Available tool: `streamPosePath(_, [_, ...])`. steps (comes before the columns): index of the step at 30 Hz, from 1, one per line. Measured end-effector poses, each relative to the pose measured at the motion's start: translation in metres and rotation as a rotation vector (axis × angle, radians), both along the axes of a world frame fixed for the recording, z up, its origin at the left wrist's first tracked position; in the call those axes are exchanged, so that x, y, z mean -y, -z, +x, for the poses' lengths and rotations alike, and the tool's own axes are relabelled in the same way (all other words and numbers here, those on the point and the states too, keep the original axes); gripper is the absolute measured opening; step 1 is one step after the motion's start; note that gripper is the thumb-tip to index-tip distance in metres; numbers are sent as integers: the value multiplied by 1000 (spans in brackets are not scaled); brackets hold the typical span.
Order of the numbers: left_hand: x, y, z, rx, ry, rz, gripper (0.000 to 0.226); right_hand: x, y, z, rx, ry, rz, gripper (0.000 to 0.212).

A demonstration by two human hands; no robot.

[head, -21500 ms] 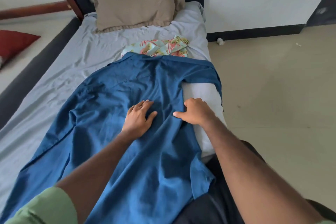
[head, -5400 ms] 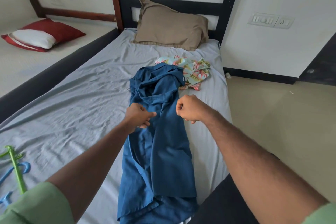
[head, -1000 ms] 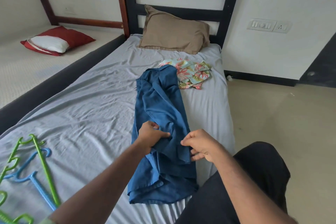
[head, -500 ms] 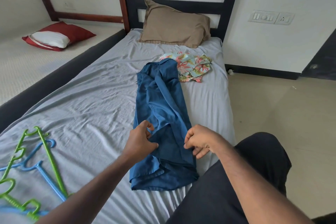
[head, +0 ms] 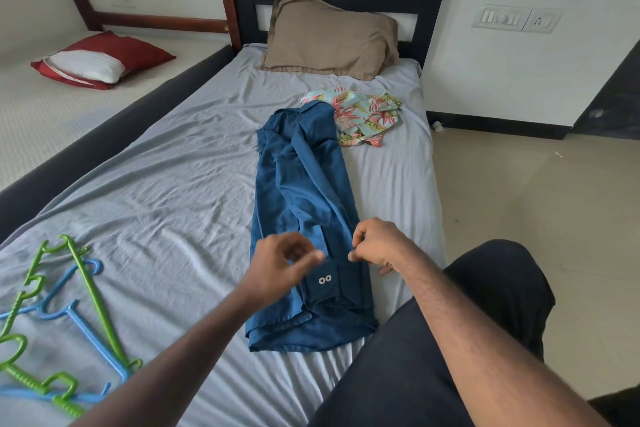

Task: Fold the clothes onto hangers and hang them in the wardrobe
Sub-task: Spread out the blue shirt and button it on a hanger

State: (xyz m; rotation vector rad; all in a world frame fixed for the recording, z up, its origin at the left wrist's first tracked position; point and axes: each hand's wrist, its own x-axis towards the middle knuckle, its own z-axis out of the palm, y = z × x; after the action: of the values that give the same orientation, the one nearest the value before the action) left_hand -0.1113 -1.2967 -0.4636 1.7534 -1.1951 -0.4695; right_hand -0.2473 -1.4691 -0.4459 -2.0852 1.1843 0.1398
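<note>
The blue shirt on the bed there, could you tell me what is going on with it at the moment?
A person is folding the blue shirt, which lies in a long narrow strip on the grey bed sheet. Both hands hover at its near end: the left hand loosely curled and holding nothing, the right hand at the shirt's right edge, though a grip cannot be made out. The green and blue hangers lie unused on the sheet to the left. A floral garment waits near the tan pillow.
</note>
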Motion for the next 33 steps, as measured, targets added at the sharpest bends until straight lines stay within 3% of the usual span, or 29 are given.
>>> streamPosePath(3, [0, 8, 20, 126, -156, 28, 14, -1, 2, 7, -50, -50, -68, 29])
streamPosePath(5, [7, 10, 27, 250, -38, 132, 29, -3, 8, 15, -122, -109, -135, 35])
streamPosePath(7, [17, 14, 29, 435, 175, 361, 51, -4, 15, 23, -184, -117, -182, 43])
streamPosePath(9, [25, 18, 28, 570, 321, 556, 55, -4, 20, 27, -204, -105, -203, 56])
streamPosePath(11, [34, 15, 33, 484, 311, 495, 49, 0, 18, 30, -185, -93, -210, 58])
streamPosePath(14, [52, -4, 44, 283, 158, 281, 26, 8, 9, 34, -76, -45, -237, 45])
streamPosePath(18, [82, -41, 49, 365, 96, 270, 18, 17, -13, 37, 85, 3, -340, 19])
streamPosePath(28, [136, -120, 15, 495, 135, 164, 20, 51, -99, -5, 232, 33, -576, 4])
streamPosePath(33, [192, -138, -27, 526, 203, 201, 25, 105, -119, -49, 274, 95, -578, 22])
